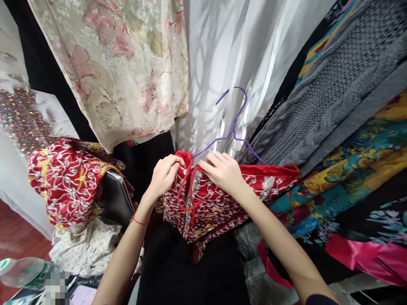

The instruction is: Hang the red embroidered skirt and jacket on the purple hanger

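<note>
A red skirt point(222, 199) with silver and gold embroidery hangs in front of me, its waistband level with my hands. A red drawstring loops down from the gap in its front. With fingers curled over the top edge, my left hand point(164, 171) grips the waistband on the left of that gap. Just right of the gap, my right hand point(222, 169) is closed on the waistband too. A purple hanger point(235, 123) rises behind the skirt, its hook free at the top. The hanger's lower part is hidden by the cloth and my right hand.
A matching red embroidered garment point(68, 186) drapes over a black chair back point(116, 197) at left. Below are a plastic bottle point(27, 271) and a polka-dot cloth point(87, 250). A floral garment point(133, 63) hangs above; a grey knit point(333, 89) and patterned fabrics point(343, 169) hang at right.
</note>
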`<state>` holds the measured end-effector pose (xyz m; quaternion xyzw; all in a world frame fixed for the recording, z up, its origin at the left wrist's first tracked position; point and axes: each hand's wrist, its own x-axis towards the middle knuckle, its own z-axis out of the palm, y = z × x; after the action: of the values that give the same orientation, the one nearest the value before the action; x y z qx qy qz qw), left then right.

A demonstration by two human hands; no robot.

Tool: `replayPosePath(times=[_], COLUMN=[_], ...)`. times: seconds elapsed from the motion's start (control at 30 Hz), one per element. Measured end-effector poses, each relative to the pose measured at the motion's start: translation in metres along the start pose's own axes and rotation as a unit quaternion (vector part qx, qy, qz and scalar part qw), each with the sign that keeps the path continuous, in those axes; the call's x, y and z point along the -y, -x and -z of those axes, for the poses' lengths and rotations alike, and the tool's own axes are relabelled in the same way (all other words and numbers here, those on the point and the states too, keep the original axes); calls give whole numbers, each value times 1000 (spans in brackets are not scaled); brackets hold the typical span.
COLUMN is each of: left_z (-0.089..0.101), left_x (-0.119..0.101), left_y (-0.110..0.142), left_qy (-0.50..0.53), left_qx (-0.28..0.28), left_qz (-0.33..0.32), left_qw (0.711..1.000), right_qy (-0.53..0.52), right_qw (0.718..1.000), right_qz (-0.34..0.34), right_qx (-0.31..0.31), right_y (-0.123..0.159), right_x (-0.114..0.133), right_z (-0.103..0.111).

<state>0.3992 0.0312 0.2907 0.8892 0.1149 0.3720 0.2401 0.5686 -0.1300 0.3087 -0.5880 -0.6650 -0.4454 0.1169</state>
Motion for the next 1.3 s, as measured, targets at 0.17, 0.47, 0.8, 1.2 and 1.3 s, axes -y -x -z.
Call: replayPosePath(times=[0.17,0.47,0.8,1.2,1.3], left_z=[-9,-30,-49,-160,-170], left_x=[-5,-8,19,12,20], left_y=[2,-2,-12,64,68], left_qy=[-11,-21,82,131,165], left_qx=[-51,-193,-255,-347,-330], left_qz=[16,29,-17,159,184], left_qw=[999,981,963,915,911], right_qy=[16,20,-35,-54,-42], right_qw=[999,994,996,994,994], right_qz=[11,32,-36,-48,-59], right_qx=[-37,-99,76,84,79], right_y=[-14,-30,-67,-66,-67], right_x=[-3,-8,1,-1,3], right_z=[-24,-48,-41,-54,-56])
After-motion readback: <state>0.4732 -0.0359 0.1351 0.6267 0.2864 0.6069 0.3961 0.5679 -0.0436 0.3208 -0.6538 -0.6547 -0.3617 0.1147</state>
